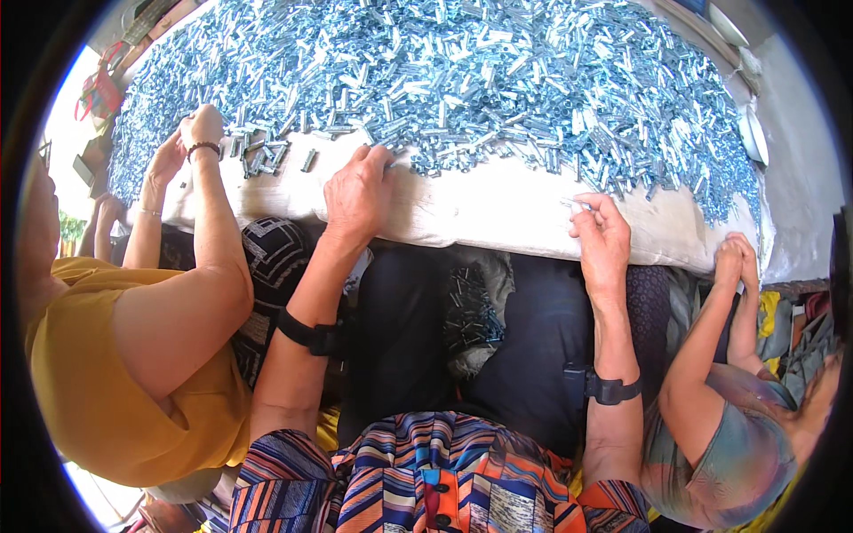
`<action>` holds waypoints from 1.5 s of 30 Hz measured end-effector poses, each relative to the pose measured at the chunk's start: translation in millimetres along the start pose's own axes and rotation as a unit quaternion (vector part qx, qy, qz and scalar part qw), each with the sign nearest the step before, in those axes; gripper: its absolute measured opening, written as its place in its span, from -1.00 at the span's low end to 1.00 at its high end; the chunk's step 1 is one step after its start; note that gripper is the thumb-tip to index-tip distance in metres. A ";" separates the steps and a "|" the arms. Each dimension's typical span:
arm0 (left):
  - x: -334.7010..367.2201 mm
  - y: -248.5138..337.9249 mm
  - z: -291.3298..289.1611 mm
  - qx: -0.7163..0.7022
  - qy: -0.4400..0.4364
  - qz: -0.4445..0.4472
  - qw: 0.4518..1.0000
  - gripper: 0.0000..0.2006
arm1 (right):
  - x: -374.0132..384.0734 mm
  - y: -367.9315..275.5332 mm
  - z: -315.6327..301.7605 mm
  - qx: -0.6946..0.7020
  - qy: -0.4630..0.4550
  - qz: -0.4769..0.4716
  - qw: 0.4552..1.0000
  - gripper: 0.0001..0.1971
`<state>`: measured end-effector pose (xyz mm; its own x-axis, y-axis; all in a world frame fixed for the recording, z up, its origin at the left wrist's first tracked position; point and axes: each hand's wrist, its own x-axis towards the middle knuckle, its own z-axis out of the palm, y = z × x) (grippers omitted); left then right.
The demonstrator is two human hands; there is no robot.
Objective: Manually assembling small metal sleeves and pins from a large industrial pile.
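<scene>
A broad heap of small shiny bluish tube-like pieces (426,71) covers most of a table draped in pale cloth (480,209). At the near edge of the heap is my left hand (358,194), its fingers curled in and its fingertips mostly hidden beside the pieces. My right hand (604,235) hovers over the cloth's front edge. Its thumb and forefinger pinch a small shiny tube (570,203), seen only in part. A few loose tubes (265,160) lie on the cloth left of my left hand.
A person in a mustard top (142,373) works close on my left, both hands near the heap. Another person in a multicoloured top (729,435) sits on my right, hands at the table edge. More tubes (471,311) lie on cloth between my knees.
</scene>
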<state>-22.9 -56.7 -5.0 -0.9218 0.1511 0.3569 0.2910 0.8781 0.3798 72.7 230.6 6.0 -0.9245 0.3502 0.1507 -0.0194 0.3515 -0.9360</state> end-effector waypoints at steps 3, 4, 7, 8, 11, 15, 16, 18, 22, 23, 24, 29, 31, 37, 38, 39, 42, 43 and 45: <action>3.2 -3.3 1.3 0.009 0.012 0.021 1.000 -0.88 | -11.2 -5.4 2.1 0.174 -0.037 0.057 0.982 -0.86; 1.6 -5.2 -0.3 -0.018 0.024 0.017 0.999 -0.89 | -15.3 -8.9 5.3 0.224 -0.052 0.079 0.970 -0.87; -9.6 5.0 -8.8 -0.105 0.034 0.026 0.994 -0.91 | -26.7 -24.8 13.2 0.293 -0.083 0.107 0.947 -0.89; -15.5 17.9 -17.5 -0.321 -0.050 -0.060 0.944 -0.91 | -29.7 -29.1 15.7 0.315 -0.099 0.102 0.939 -0.90; -33.2 52.8 -29.7 -0.630 -0.183 -0.139 0.742 -0.91 | -35.8 -38.0 19.3 0.344 -0.123 0.099 0.926 -0.91; -46.5 79.5 -33.9 -0.690 -0.223 -0.142 0.674 -0.91 | -44.6 -47.9 27.2 0.344 -0.148 0.105 0.921 -0.93; -48.4 81.5 -33.7 -0.691 -0.224 -0.142 0.673 -0.91 | -47.2 -50.5 29.3 0.351 -0.159 0.102 0.917 -0.93; -50.6 84.5 -33.0 -0.711 -0.250 -0.134 0.643 -0.90 | -49.9 -50.7 30.8 0.379 -0.174 0.098 0.904 -0.93; -53.3 82.6 -32.0 -0.724 -0.263 -0.142 0.622 -0.91 | -52.9 -50.8 31.1 0.428 -0.182 0.119 0.877 -0.93; -52.9 82.8 -32.5 -0.727 -0.263 -0.141 0.619 -0.92 | -53.7 -50.5 31.9 0.430 -0.183 0.115 0.877 -0.93; -52.6 83.2 -32.9 -0.729 -0.264 -0.139 0.615 -0.92 | -54.3 -50.4 32.1 0.432 -0.183 0.111 0.876 -0.93; -53.8 80.9 -33.0 -0.734 -0.285 -0.094 0.610 -0.88 | -55.4 -48.4 25.5 0.457 -0.232 0.141 0.847 -0.92; -55.7 80.2 -30.5 -0.750 -0.307 -0.080 0.581 -0.85 | -57.4 -43.8 24.7 0.509 -0.293 0.186 0.788 -0.91; -68.0 81.8 -25.3 -0.749 -0.341 -0.049 0.566 -0.76 | -60.2 -35.6 18.9 0.497 -0.365 0.179 0.767 -0.87; -66.6 78.0 -30.9 -0.722 -0.360 -0.062 0.587 -0.75 | -56.0 -38.6 16.1 0.427 -0.369 0.158 0.811 -0.85; -67.4 70.7 -30.8 -0.722 -0.359 -0.062 0.589 -0.75 | -49.7 -38.2 14.3 0.427 -0.370 0.157 0.810 -0.85; -68.2 53.8 -32.0 -0.608 -0.360 -0.081 0.703 -0.76 | -15.7 -25.2 7.2 0.075 -0.235 0.004 0.969 -0.84; -67.7 48.1 -29.3 -0.593 -0.331 -0.087 0.728 -0.82 | 0.5 -11.9 4.0 0.000 -0.150 -0.021 0.988 -0.84; -63.5 35.1 -31.1 -0.526 -0.260 -0.100 0.803 -0.87 | 28.7 -3.5 -0.6 -0.096 -0.050 -0.014 0.994 -0.84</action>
<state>53.8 -49.6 12.2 -0.8803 0.4635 -0.1015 -0.0730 0.0791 0.9942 46.5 240.0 13.8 -0.9578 0.2538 0.1353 0.0179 0.5222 -0.8526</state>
